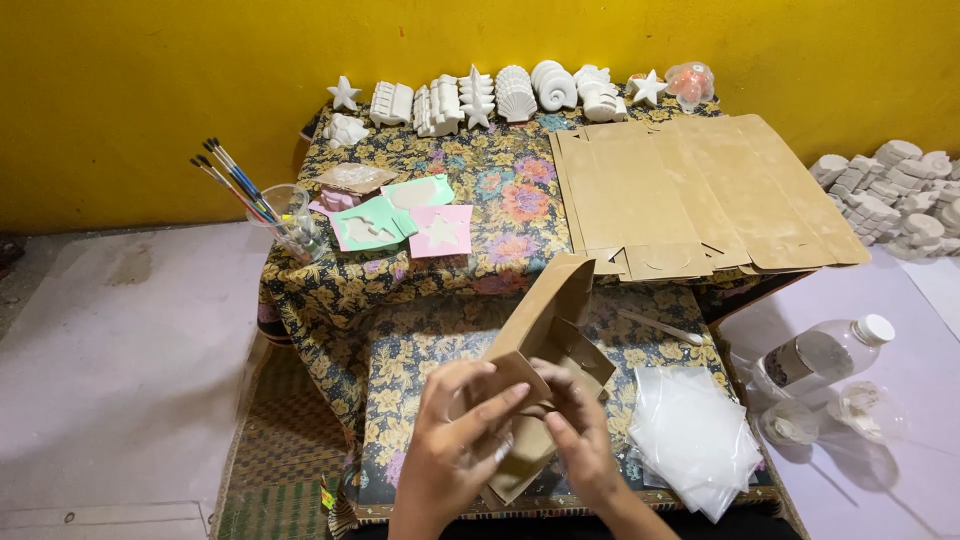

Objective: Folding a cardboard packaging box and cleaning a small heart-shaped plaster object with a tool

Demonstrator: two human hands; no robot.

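Note:
A partly folded brown cardboard box stands tilted over the low floral-covered table, its long panel rising toward the back. My left hand grips the box's near flap from the left, fingers curled over the edge. From the right, my right hand pinches the same lower end. Both hands hold the box together near the front edge of the table.
Flat cardboard box blanks lie at the back right. White plaster figures line the far edge. A jar of paintbrushes, coloured moulds, clear plastic bags, a stick, a plastic bottle, more plaster pieces on the floor.

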